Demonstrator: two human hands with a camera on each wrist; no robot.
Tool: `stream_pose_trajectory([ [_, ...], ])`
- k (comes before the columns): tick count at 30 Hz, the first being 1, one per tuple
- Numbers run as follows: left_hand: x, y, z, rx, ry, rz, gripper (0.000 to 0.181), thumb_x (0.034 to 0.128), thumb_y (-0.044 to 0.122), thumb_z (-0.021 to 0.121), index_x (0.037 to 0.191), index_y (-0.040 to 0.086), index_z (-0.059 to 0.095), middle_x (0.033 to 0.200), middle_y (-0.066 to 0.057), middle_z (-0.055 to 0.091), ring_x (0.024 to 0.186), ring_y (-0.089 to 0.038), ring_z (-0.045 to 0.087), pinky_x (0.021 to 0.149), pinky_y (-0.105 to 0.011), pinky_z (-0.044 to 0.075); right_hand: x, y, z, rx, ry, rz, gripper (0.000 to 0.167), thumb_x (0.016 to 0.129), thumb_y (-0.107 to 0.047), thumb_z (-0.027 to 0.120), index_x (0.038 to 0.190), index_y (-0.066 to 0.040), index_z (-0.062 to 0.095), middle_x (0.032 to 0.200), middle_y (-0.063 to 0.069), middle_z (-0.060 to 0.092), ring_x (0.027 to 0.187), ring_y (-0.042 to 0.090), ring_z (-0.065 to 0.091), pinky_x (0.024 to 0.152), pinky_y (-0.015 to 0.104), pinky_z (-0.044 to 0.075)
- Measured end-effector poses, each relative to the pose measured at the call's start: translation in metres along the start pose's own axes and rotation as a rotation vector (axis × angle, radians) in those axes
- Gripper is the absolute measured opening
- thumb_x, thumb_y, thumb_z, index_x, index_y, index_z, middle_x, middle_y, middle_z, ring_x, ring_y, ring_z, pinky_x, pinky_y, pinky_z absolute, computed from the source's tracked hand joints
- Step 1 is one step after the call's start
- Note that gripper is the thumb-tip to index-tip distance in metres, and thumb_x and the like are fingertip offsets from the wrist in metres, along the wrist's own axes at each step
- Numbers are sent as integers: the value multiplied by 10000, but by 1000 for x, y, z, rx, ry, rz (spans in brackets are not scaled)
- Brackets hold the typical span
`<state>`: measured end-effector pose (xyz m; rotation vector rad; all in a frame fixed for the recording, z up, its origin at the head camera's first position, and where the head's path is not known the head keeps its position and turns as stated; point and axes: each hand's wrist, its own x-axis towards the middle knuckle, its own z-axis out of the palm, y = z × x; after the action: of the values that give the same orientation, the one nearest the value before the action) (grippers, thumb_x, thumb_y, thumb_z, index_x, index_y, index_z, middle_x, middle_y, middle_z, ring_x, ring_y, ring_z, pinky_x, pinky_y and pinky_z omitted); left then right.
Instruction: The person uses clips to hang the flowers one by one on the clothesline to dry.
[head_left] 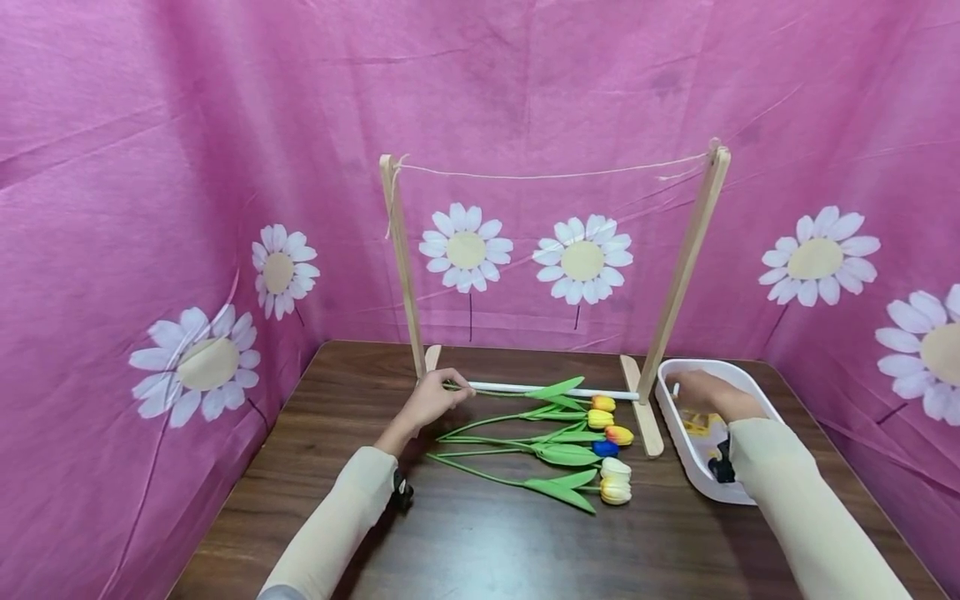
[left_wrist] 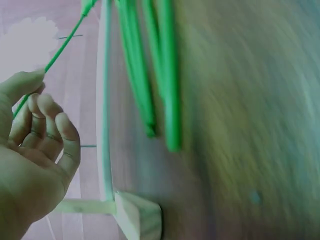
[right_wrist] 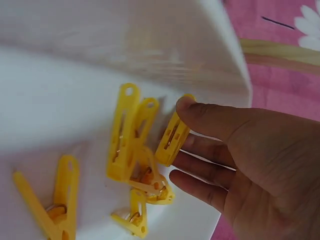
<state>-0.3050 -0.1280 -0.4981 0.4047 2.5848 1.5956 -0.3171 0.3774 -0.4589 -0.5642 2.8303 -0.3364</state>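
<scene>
My left hand (head_left: 431,402) pinches the green stem (left_wrist: 64,46) of an artificial tulip between thumb and fingertips, just above the left end of a row of tulips. Its leaf (head_left: 557,388) overlaps a white rod; which flower head belongs to it I cannot tell for certain. Inside a white plastic tub (head_left: 678,454), my right hand (head_left: 708,393) holds a yellow clothespin (right_wrist: 173,141) with the thumb on its upper end and fingers behind. Several other yellow clothespins (right_wrist: 122,135) lie on the tub's floor beside it.
Behind the tulips stands a wooden frame (head_left: 686,267) with a string (head_left: 525,176) tied across its top and the white rod (head_left: 510,387) joining its feet. Several tulips with orange-yellow, blue (head_left: 605,448) and white heads (head_left: 615,468) lie on the brown table (head_left: 465,550). Pink cloth hangs around.
</scene>
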Motion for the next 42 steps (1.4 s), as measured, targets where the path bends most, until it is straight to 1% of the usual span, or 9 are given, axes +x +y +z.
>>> stream_pose_trajectory([
  [3, 2, 5, 0, -133, 33, -45, 107, 978, 204, 789, 1007, 102, 796, 962, -94, 765, 836, -388, 697, 760, -476, 593, 1, 5, -1, -20, 68, -49, 153, 860, 4, 694, 1004, 31, 649, 870, 163, 698, 741, 239, 637, 686, 388, 559],
  [6, 6, 11, 2, -267, 71, -13, 144, 999, 175, 766, 1053, 42, 765, 941, -124, 751, 769, -271, 691, 779, -442, 617, 0, 7, -5, 30, 120, -41, 200, 885, -17, 703, 1032, 85, 614, 879, 212, 701, 786, 293, 661, 725, 438, 571],
  [9, 9, 16, 7, -407, 76, 86, 175, 1056, 124, 679, 1125, -36, 657, 1047, -176, 758, 806, -187, 750, 827, -404, 659, -2, 9, -8, 121, 133, -15, 207, 945, 1, 640, 1066, 133, 537, 867, 247, 679, 780, 309, 669, 697, 419, 558],
  [15, 14, 25, 18, -656, -62, 275, 173, 1163, 132, 409, 1201, -36, 390, 1365, -478, 558, 1123, -445, 747, 1052, -663, 530, -5, 12, -10, 227, 187, 60, 185, 1033, -27, 487, 1098, 132, 420, 888, 261, 629, 832, 346, 660, 734, 422, 529],
  [22, 22, 35, 32, -675, 23, 221, 197, 1079, 22, 591, 1240, -87, 558, 1223, -376, 680, 940, -122, 768, 1084, -617, 532, -7, 6, -22, 265, 235, 188, 341, 1112, -210, 319, 1160, 125, 362, 1015, 320, 578, 969, 448, 587, 854, 521, 493],
  [26, 24, 45, 39, -614, 99, 215, 218, 1068, 77, 634, 1211, -83, 673, 1165, -239, 750, 987, -186, 762, 1038, -528, 588, -9, 1, -36, 250, 290, 174, 514, 1170, -316, 272, 1296, 170, 382, 968, 281, 612, 899, 392, 633, 799, 467, 506],
  [30, 29, 58, 44, -588, 141, 283, 247, 1081, 144, 631, 1226, -48, 686, 1172, -251, 754, 1116, -302, 738, 1045, -503, 593, -12, -12, -52, 235, 420, 126, 517, 1173, -340, 359, 1352, 137, 448, 1014, 287, 637, 923, 410, 652, 800, 494, 515],
  [36, 34, 84, 43, -629, 177, 343, 280, 1081, 138, 623, 1274, -51, 697, 1023, -26, 796, 1024, -132, 751, 1083, -602, 540, -20, -39, -76, 262, 580, 73, 439, 1147, -298, 493, 1341, 95, 514, 1186, 357, 632, 1089, 511, 609, 885, 597, 482],
  [42, 41, 113, 33, -723, 186, 444, 336, 1095, 75, 564, 1337, -155, 600, 954, 53, 779, 953, -110, 779, 1033, -514, 600, -33, -66, -95, 284, 808, 73, 439, 1113, -294, 583, 1352, 73, 542, 1161, 299, 652, 927, 84, 558, 795, 257, 405],
])
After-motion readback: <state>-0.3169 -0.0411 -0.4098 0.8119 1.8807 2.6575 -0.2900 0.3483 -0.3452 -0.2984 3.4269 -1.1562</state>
